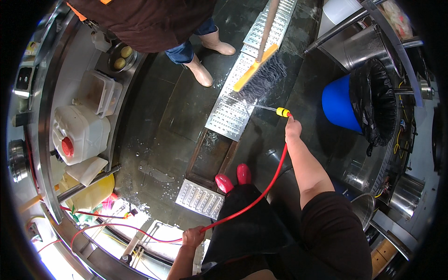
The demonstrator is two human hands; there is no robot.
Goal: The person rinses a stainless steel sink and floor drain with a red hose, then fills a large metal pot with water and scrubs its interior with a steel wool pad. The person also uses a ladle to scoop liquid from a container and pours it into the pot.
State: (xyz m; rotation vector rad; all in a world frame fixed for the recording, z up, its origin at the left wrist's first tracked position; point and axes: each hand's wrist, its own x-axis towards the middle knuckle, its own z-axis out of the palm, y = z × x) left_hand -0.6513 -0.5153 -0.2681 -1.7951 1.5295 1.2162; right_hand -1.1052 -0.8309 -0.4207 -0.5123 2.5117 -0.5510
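A red hose [260, 200] runs between my two hands. My right hand [293, 128] grips it just behind the yellow connector [282, 112] at its end. From that connector a jet of water [263, 107] shoots left onto the perforated metal drain covers [227, 119]. Lower down, my left hand [193, 237] is closed around the hose, whose slack loops away to the left. A floor brush [257, 66] with a yellow head and grey bristles rests across the drain covers near the jet. Below the covers an uncovered stretch of drain channel [210, 154] is visible.
Another person in pale boots [200, 71] stands on the wet floor at upper left. A blue bin [337, 101] with a black liner stands to the right. Shelving on the left holds a white jerrycan [87, 129] and a metal bowl [120, 64]. One drain cover [199, 199] lies near my red boots [243, 174].
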